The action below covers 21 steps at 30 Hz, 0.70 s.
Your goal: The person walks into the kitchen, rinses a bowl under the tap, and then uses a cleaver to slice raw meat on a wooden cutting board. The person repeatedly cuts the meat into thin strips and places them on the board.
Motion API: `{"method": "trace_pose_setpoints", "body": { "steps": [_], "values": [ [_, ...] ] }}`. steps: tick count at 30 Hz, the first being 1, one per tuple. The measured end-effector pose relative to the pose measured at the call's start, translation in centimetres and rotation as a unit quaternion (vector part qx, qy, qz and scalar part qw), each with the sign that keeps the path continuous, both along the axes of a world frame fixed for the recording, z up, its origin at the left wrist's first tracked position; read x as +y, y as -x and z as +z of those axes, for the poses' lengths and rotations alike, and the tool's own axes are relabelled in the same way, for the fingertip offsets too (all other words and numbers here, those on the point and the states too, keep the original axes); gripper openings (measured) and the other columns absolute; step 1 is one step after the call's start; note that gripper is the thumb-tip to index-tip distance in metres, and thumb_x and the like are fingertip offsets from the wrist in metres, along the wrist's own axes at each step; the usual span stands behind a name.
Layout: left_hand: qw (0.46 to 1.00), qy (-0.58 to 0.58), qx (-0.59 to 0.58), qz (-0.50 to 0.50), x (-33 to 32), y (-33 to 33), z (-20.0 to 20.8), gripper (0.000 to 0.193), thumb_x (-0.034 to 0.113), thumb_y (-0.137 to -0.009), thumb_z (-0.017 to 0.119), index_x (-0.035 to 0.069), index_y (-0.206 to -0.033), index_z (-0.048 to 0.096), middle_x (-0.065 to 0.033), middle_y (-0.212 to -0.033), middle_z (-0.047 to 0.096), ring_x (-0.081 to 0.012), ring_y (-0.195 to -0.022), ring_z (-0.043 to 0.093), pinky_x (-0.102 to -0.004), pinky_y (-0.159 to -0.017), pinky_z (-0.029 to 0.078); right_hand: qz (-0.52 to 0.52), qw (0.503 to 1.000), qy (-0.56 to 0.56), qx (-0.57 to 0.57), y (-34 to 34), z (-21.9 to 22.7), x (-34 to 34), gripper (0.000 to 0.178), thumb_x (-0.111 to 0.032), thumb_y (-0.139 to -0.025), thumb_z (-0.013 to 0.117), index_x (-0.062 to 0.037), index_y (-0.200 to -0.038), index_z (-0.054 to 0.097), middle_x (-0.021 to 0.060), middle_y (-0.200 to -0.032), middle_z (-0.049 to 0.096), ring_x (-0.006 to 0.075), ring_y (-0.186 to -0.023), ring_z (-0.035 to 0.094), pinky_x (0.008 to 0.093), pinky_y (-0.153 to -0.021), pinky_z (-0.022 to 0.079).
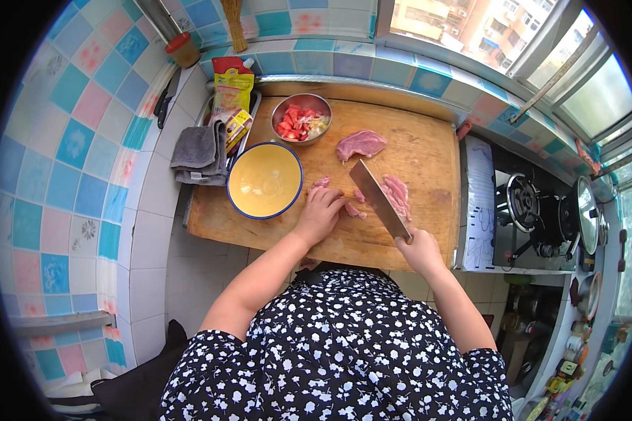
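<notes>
My right hand (420, 251) grips the handle of a cleaver (379, 200), whose broad blade slants up and left over a wooden cutting board (253, 233). My left hand (320, 215) rests on the board left of the blade, fingers curled together over raw meat. Part of that meat (320, 182) shows beyond the knuckles; the rest is hidden. Small meat strips (355, 212) lie between the fingertips and the blade. Right of the blade is a pile of sliced meat (397, 195). Farther back lies a larger pink slab of meat (361, 145).
A yellow bowl with a blue rim (265, 214) stands left of my left hand. Behind it are a metal bowl (281, 112) of chopped red and pale pieces, a yellow pouch (233, 91) and a grey towel (198, 151). A gas stove (523, 203) stands at the right.
</notes>
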<state>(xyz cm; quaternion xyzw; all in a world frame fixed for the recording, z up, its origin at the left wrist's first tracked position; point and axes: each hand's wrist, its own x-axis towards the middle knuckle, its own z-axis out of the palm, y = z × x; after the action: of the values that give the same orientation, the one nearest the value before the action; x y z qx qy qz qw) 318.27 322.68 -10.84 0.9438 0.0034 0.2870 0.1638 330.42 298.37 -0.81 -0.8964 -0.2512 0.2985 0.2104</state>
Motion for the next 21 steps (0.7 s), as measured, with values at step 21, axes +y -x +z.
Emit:
{"method": "trace_pose_setpoints", "body": {
  "steps": [21],
  "values": [
    [0.998, 0.045, 0.0, -0.036, -0.4, -0.5, -1.0, 0.018, 0.009, -0.077, 0.072, 0.005, -0.094, 0.068, -0.0099, -0.099, 0.066, -0.0285, -0.09, 0.063, -0.0383, -0.079, 0.053, 0.035, 0.994, 0.089, 0.055, 0.5, -0.7, 3.1, 0.03, -0.031, -0.091, 0.059, -0.0071, -0.106, 0.07, 0.0223, -0.097, 0.071, 0.0394, -0.097, 0.068, 0.0488, -0.088, 0.053]
  ]
}}
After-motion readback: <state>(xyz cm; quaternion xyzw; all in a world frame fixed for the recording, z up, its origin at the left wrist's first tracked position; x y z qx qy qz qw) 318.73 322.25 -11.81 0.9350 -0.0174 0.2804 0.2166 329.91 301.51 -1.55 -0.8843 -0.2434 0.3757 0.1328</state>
